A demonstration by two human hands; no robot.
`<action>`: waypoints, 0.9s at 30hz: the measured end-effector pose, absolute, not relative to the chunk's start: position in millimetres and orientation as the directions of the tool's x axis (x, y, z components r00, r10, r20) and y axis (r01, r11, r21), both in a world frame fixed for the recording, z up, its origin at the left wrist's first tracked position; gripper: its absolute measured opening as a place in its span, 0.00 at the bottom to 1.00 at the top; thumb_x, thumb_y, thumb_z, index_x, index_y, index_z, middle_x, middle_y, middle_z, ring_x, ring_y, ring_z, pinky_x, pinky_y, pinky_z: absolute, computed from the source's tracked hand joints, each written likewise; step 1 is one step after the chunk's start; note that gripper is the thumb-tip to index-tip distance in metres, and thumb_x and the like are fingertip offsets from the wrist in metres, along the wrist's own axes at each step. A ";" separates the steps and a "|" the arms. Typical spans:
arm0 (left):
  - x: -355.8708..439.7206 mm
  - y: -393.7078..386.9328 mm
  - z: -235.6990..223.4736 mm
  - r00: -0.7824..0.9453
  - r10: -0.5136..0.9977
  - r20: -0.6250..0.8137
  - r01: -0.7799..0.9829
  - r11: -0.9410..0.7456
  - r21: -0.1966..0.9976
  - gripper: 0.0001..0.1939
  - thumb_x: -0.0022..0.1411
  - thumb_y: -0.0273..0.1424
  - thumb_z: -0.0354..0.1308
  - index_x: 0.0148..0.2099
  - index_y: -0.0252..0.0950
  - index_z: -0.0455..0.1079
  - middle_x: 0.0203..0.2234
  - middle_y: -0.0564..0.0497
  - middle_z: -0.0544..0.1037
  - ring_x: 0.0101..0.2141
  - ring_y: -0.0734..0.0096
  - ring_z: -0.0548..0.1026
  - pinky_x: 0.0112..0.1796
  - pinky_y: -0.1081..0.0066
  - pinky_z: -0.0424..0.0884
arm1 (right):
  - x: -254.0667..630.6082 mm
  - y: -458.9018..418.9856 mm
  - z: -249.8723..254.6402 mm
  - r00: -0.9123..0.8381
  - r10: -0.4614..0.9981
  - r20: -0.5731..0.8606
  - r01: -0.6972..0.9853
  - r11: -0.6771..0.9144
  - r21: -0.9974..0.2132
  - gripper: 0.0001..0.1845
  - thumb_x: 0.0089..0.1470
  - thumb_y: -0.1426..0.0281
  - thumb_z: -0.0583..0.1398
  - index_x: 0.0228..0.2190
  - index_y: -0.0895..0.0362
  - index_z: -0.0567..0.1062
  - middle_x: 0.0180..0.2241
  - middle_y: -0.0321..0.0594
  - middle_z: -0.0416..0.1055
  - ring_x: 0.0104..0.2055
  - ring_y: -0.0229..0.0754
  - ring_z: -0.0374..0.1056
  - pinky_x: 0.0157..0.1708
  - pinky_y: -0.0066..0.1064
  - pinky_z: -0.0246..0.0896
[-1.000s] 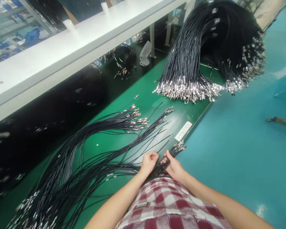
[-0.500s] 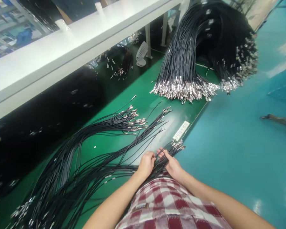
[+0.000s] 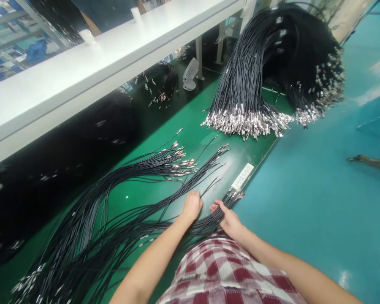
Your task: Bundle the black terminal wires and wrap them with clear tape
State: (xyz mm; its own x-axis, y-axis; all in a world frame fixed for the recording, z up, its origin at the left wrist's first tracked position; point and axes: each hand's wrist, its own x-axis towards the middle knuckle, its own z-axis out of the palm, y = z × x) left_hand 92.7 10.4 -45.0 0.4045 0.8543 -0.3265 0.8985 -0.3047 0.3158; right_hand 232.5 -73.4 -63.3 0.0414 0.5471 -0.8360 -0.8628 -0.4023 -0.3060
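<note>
- At right, from top to bottom: teal floor [image 3: 313, 190].
- Diagonally from lower left towards upper right: green table [image 3: 190, 105].
- Across the upper left: white shelf [image 3: 114, 59], raised above the table.
- From centre down to the lower left: loose black cables [image 3: 120, 173], fanned out, with metal ends near the centre and in the lower left corner.
- At upper right: arched black pile [image 3: 240, 76] with a thick fringe of metal ends.
- At bottom centre: red-and-white checked cloth [image 3: 221, 270].
- Just right of centre, low: bunch [image 3: 228, 204], metal ends together, pointing up and right.
- Beside the bunch, to its left: left hand [image 3: 192, 207], closed on a few strands [image 3: 209, 188].
- Around the bunch: right hand [image 3: 230, 221], loosely curled to hold it, fingertips out on its left side.
- At upper centre: fan [image 3: 190, 76].
- Just above the bunch: white label [image 3: 242, 176] at the table edge.
- At upper left, on the shelf: 2 white pegs [image 3: 87, 36].
</note>
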 end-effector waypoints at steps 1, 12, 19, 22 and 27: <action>91.8 2.9 -43.4 0.415 0.854 -0.313 0.884 -0.298 0.359 0.09 0.59 0.19 0.49 0.38 0.34 0.68 0.34 0.45 0.75 0.39 0.62 0.73 0.44 0.63 0.69 | 232.8 -72.8 -61.9 0.032 0.551 -0.834 -0.860 -0.410 -0.303 0.10 0.48 0.66 0.68 0.35 0.55 0.78 0.31 0.40 0.77 0.37 0.43 0.75 0.36 0.31 0.70; 70.9 -6.7 -25.9 0.436 0.870 -0.232 0.789 -0.245 0.564 0.08 0.64 0.26 0.53 0.34 0.35 0.72 0.33 0.46 0.75 0.38 0.63 0.74 0.42 0.67 0.69 | 228.4 -71.3 -57.3 -0.004 0.638 -0.770 -0.862 -0.392 -0.321 0.15 0.40 0.63 0.73 0.27 0.55 0.76 0.23 0.33 0.70 0.31 0.41 0.70 0.36 0.33 0.70; 38.3 60.6 -27.5 0.291 0.904 -0.312 0.948 -0.231 0.217 0.03 0.62 0.24 0.56 0.39 0.34 0.68 0.39 0.42 0.74 0.44 0.58 0.72 0.46 0.62 0.68 | 227.7 -70.3 -67.6 -0.005 0.616 -0.788 -0.888 -0.364 -0.280 0.14 0.44 0.63 0.71 0.28 0.56 0.74 0.23 0.34 0.70 0.29 0.41 0.70 0.33 0.36 0.71; 34.9 56.0 -28.0 0.321 0.910 -0.261 0.932 -0.256 0.256 0.03 0.63 0.24 0.54 0.36 0.36 0.66 0.36 0.45 0.73 0.40 0.61 0.73 0.43 0.65 0.68 | 228.1 -69.1 -68.8 -0.007 0.596 -0.803 -0.892 -0.367 -0.264 0.13 0.45 0.64 0.71 0.29 0.56 0.75 0.24 0.35 0.71 0.29 0.41 0.71 0.33 0.35 0.71; 30.0 45.2 -28.1 0.301 0.942 -0.147 0.861 -0.202 0.466 0.04 0.62 0.24 0.52 0.39 0.37 0.65 0.34 0.48 0.72 0.35 0.66 0.72 0.38 0.67 0.68 | 230.2 -68.0 -67.1 -0.047 0.572 -0.819 -0.906 -0.370 -0.206 0.11 0.47 0.66 0.70 0.28 0.58 0.75 0.24 0.36 0.71 0.30 0.40 0.71 0.33 0.31 0.70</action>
